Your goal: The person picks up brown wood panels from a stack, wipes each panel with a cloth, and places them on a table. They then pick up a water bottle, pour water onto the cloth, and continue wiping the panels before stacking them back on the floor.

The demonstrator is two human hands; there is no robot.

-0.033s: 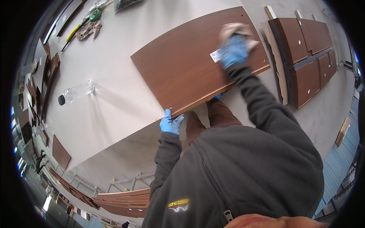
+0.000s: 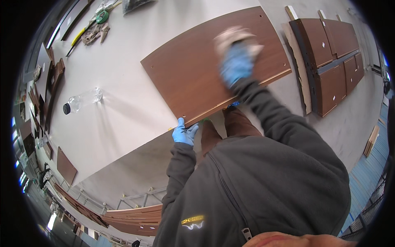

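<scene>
A reddish-brown wooden panel (image 2: 193, 70) with a curved far edge and small corner holes lies on the pale table (image 2: 123, 127). My left hand (image 2: 184, 133), in a blue glove, pinches the panel's near left corner, thumb on top; some of its fingers are hidden. Over the panel's right half, my right hand (image 2: 237, 64), gloved in blue too, is closed on a crumpled beige cloth (image 2: 232, 38) pressed to the surface. Both hand and cloth are smeared by motion. The label seen on the panel a moment before is hidden beneath my right hand.
Left of the panel, a clear plastic bottle (image 2: 84, 101) with a black cap lies on its side. A beige rag (image 2: 94, 33), green tape (image 2: 102, 17) and a yellow-handled tool (image 2: 77, 37) sit farther back. Stacked brown panels (image 2: 333, 82) stand at right; brown boards (image 2: 53, 94) line the far left.
My right hand has swept the cloth leftward across the panel, covering the label. My left hand keeps its place at the corner.
</scene>
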